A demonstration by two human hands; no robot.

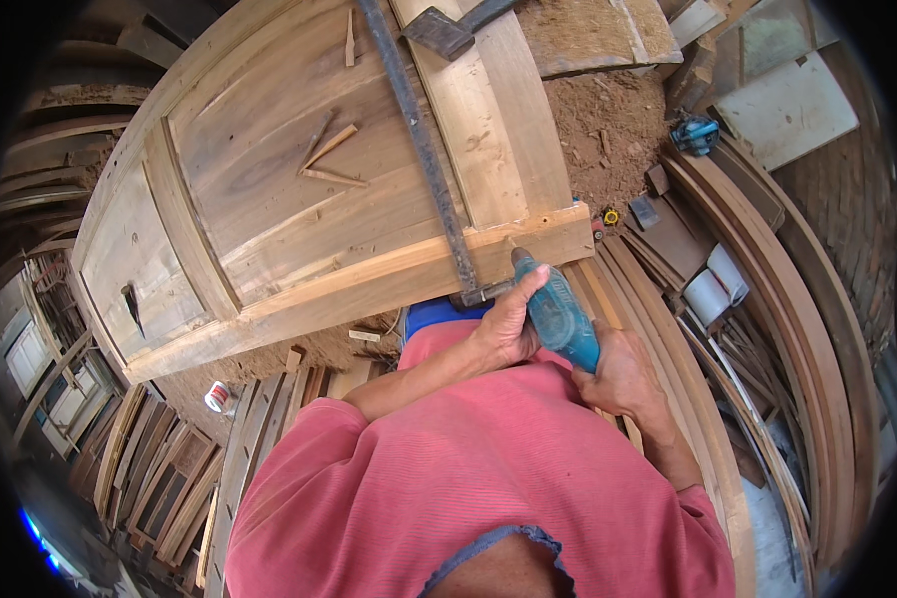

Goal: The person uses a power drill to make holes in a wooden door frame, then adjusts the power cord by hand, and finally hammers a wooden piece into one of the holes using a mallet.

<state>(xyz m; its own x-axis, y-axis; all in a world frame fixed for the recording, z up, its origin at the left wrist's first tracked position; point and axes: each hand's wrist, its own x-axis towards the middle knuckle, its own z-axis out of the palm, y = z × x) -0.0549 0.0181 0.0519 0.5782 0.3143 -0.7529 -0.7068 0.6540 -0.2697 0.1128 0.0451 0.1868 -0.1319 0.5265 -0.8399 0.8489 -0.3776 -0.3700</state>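
- Clearly, the drill (560, 319) is gripped by both hands at the near edge of the door (269, 199), toward its right end.
- Its front is wrapped by the left hand (511, 324), the thumb laid along the upper side; most of the other fingers are hidden.
- Its rear is clasped by the right hand (618, 377), by which the handle and any trigger are covered.
- The nose is pointed at the edge rail; whether the wood is touched or entered by a bit cannot be told.
- The door is crossed by a clamp (424, 140), its far end cut off by the top of the view.
- The hammer (444, 33) is also cut off there, at the handle.
- Thin wood strips (329, 145) are scattered on the panel; the dark pointed thing (133, 309) farther left cannot be identified.
- The door's supports are mostly hidden beneath it.
- Beyond its right end, sawdust (608, 120) is spread, and a blue tool (695, 135) is seen too small to be made out.
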